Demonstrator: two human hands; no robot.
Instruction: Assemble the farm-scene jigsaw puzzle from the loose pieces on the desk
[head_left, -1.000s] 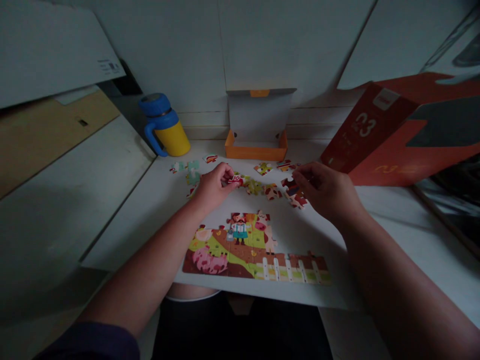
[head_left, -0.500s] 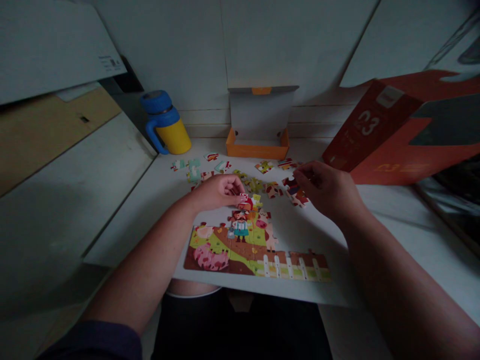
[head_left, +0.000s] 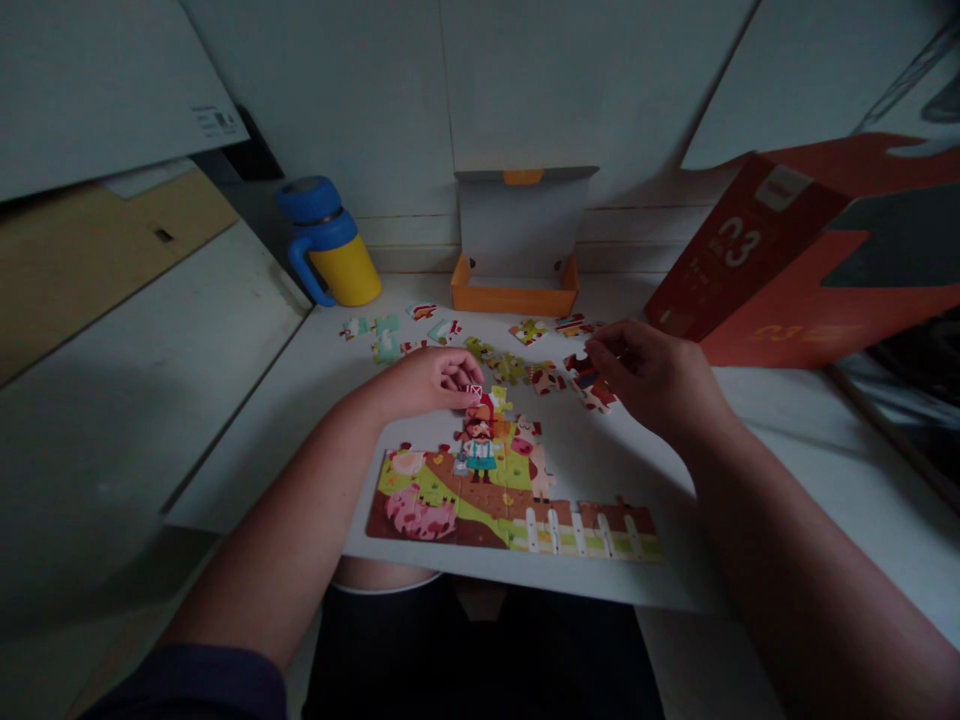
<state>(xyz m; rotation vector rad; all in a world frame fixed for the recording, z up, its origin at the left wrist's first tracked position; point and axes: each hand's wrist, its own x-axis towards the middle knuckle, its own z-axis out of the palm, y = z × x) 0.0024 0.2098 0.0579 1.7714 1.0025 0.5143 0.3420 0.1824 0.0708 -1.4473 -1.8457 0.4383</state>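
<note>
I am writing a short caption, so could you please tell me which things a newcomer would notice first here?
Probably the large red-orange box at the right and the blue-and-yellow flask at the back left, with an open orange carton between them. In front lies a partly built farm puzzle, where the left hand holds a red piece at its far edge.

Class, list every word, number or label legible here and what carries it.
"3": on the side of the red box; the character before it is unclear.
Too blurred to read: that box's pale label, small side print and faint front marking; the print on the white panel.
</note>
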